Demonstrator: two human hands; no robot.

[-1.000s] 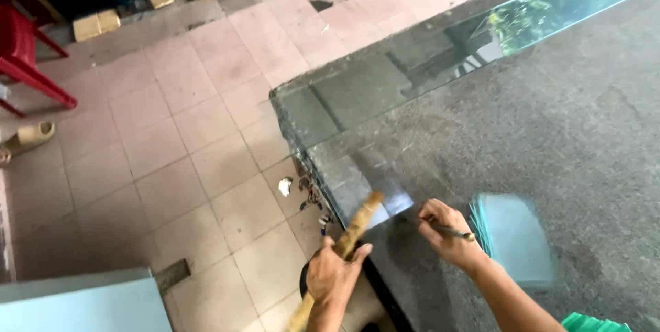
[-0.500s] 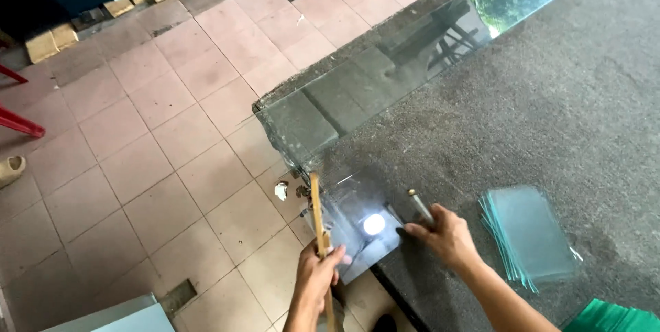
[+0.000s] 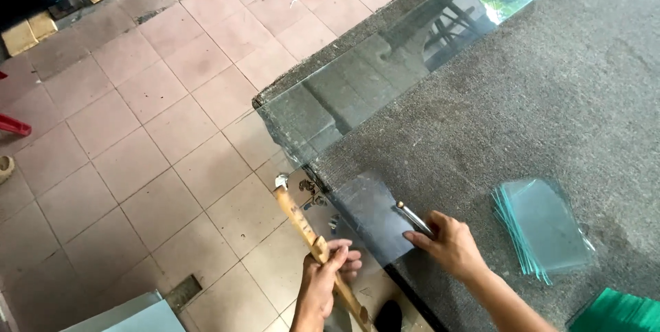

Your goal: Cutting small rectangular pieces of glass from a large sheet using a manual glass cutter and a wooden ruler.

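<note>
— Glass (image 3: pixel 375 218) lies where?

— At the near corner of the desk (image 3: pixel 522 98), flat on the grey felt, part of it jutting past the edge over the tiled floor (image 3: pixel 137 139).

— Hands?

— Left hand (image 3: pixel 323 284) is wrapped around a wooden stick (image 3: pixel 302 222), off the desk edge. Right hand (image 3: pixel 447 242) rests on the pane's right edge, fingers pinching a thin metal cutter (image 3: pixel 412 216).

— Which is nearer the pane?

— Right; it touches it. The stick's long axis runs up-left from the left hand, beside the pane's overhanging left side.

— Anything else?

— 1 stack of cut panes (image 3: pixel 543 225) sits right of the right hand, apart. A long sheet (image 3: pixel 385 78) lines the far edge.
</note>
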